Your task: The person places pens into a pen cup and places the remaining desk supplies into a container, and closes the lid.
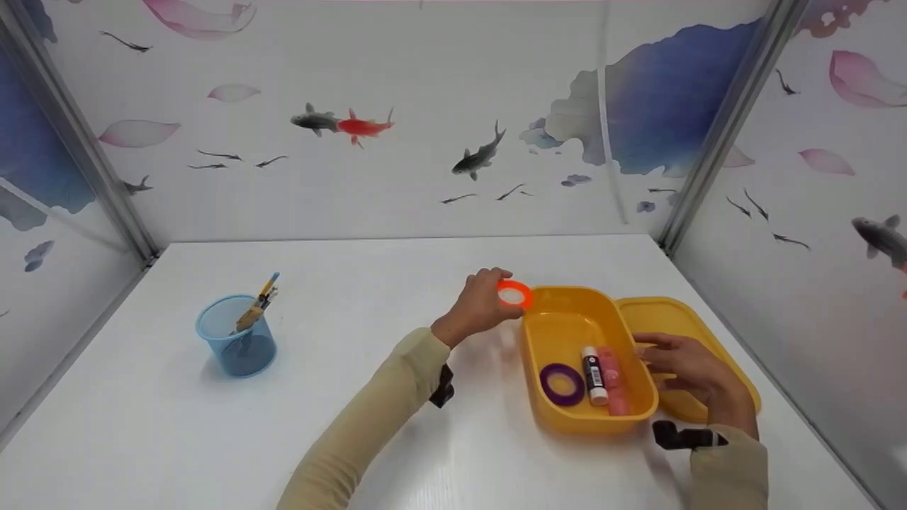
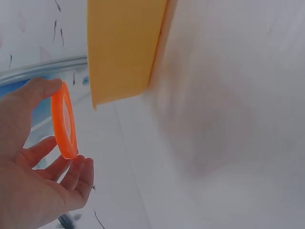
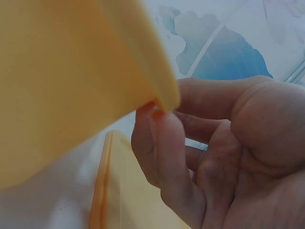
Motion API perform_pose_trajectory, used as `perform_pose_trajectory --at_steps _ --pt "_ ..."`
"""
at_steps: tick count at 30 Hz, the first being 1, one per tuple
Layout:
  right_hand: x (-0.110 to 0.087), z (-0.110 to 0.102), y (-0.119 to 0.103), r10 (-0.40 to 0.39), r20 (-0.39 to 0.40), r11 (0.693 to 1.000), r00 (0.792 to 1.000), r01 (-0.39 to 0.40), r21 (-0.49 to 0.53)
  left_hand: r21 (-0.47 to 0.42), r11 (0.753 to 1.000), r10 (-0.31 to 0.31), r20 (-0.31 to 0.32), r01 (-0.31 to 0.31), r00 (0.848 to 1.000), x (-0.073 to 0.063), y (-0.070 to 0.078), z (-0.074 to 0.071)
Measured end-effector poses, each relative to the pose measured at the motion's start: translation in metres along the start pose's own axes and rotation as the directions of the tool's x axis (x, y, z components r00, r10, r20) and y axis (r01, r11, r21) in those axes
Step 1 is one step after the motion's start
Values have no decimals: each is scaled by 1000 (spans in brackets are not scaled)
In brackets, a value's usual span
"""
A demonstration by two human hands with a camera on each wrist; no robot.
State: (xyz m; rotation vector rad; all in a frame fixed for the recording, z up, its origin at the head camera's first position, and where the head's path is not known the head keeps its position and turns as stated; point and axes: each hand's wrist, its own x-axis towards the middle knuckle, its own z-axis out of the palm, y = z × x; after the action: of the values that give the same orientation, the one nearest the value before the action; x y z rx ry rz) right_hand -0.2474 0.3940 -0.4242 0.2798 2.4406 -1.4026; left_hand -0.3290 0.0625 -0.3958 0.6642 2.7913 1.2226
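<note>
My left hand [image 1: 482, 301] pinches an orange tape roll [image 1: 514, 294] between thumb and fingers, beside the upper left corner of a yellow plastic box [image 1: 575, 421]. In the left wrist view the orange ring stands on edge, apart from the box wall [image 2: 124, 47]. At the box's right side, my right hand [image 1: 691, 368] holds the rim [image 3: 164, 90] with its fingertips. Inside the box lie a purple tape roll [image 1: 544, 386], a white and black glue stick [image 1: 594, 375] and a pink cylindrical item [image 1: 613, 382] whose kind is unclear.
A yellow lid [image 1: 666, 312] lies right of the box, partly under the right hand. On the table's left side stands a blue mesh pen holder [image 1: 244, 354] with brushes [image 1: 256, 308] in it. Printed wall panels [image 1: 425, 198] enclose the white table [image 1: 354, 283].
</note>
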Motion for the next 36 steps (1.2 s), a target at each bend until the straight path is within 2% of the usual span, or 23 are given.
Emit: perform_pose_trajectory --at_steps 11,17,21,27,36 --pt "0 -1 1 22 22 1000 1000 -22 11 17 996 85 105 -87 991 -12 22 22" --pt "1 -1 1 13 28 1000 1000 -14 17 121 985 105 156 -124 982 -18 31 34" --pt "1 -2 1 16 31 1000 999 -17 19 190 968 123 224 -167 967 -22 35 42" --pt "2 0 2 1 24 1000 1000 -2 28 240 934 191 298 -267 935 -26 33 49" --pt "1 0 0 6 15 1000 1000 -6 18 260 922 189 350 -288 918 -27 35 55"
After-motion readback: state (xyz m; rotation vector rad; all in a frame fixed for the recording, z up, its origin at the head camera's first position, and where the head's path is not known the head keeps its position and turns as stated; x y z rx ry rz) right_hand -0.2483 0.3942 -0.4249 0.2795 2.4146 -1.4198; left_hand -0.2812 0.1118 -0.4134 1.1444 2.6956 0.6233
